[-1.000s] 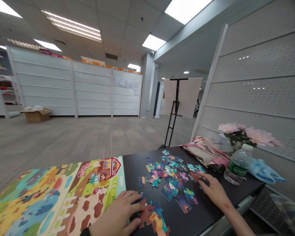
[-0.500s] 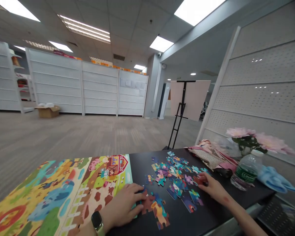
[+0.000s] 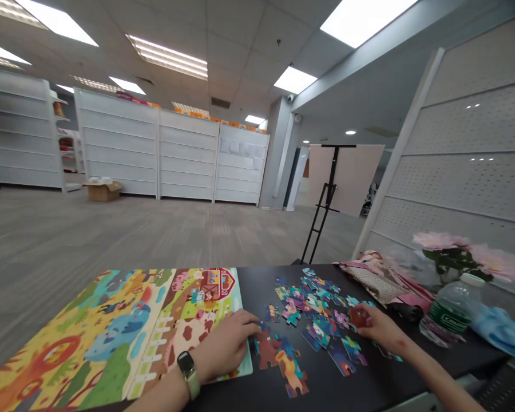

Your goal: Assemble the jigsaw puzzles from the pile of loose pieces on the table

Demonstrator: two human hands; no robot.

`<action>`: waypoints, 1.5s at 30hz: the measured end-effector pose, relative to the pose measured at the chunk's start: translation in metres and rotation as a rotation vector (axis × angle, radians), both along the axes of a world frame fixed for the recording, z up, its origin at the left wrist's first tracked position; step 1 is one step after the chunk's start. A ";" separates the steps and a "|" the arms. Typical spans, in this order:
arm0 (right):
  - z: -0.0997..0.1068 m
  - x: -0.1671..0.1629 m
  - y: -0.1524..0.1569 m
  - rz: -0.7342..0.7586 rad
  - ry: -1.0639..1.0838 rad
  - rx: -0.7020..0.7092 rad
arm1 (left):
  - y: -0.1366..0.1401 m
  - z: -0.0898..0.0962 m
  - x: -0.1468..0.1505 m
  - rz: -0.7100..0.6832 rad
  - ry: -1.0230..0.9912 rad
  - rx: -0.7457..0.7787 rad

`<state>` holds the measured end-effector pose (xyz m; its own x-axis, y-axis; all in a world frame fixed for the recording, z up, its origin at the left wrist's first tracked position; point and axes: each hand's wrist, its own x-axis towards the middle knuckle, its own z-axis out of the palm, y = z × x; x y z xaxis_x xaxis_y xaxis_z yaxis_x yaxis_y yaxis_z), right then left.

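Note:
My right hand (image 3: 380,327) pinches a reddish-brown puzzle piece (image 3: 359,318) at the right side of the loose pieces. Beneath it lies a spread of colourful jigsaw pieces (image 3: 320,303), mostly purple, teal and blue. My left hand (image 3: 229,343), with a watch on the wrist, rests over the right edge of a finished farm-animal puzzle (image 3: 189,326). Its fingers are loosely bent and apart, with no piece seen in them. Just right of its fingertips sits a small joined section (image 3: 283,360) with a brown figure and an orange-yellow shape.
A water bottle (image 3: 451,312), pink flowers (image 3: 489,257), a blue cloth (image 3: 500,332) and a patterned bag (image 3: 377,280) crowd the right of the black table (image 3: 257,395). An easel (image 3: 324,212) stands beyond it. White shelving (image 3: 189,160) lines the back.
The view has swung slightly left. My right hand has raised the brown piece, which now shows more clearly. My left hand has drawn back a little from the joined section.

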<state>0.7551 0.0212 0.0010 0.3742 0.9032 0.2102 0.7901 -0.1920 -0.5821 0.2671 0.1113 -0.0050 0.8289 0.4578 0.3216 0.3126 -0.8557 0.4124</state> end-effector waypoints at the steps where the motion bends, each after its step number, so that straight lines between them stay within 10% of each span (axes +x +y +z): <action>1: 0.004 -0.005 -0.003 0.010 0.007 0.019 | -0.001 0.001 0.000 -0.006 -0.005 0.001; 8: 0.005 -0.162 -0.033 0.325 0.419 0.037 | -0.013 0.005 0.006 -0.062 -0.006 -0.031; 14: -0.012 -0.274 -0.025 0.547 0.098 0.083 | -0.014 0.007 0.005 -0.051 0.018 -0.052; 21: -0.020 -0.261 -0.029 0.562 -0.004 0.248 | -0.018 0.005 0.008 -0.153 -0.021 -0.058; 30: -0.040 -0.196 -0.050 -0.015 0.270 0.384 | -0.031 0.014 0.012 -0.114 0.053 -0.022; 39: -0.038 -0.207 -0.054 -0.042 0.339 0.413 | -0.049 0.030 0.022 -0.245 0.117 -0.079; 45: -0.042 -0.206 -0.055 -0.014 0.373 0.441 | -0.041 0.013 0.015 -0.079 0.046 -0.002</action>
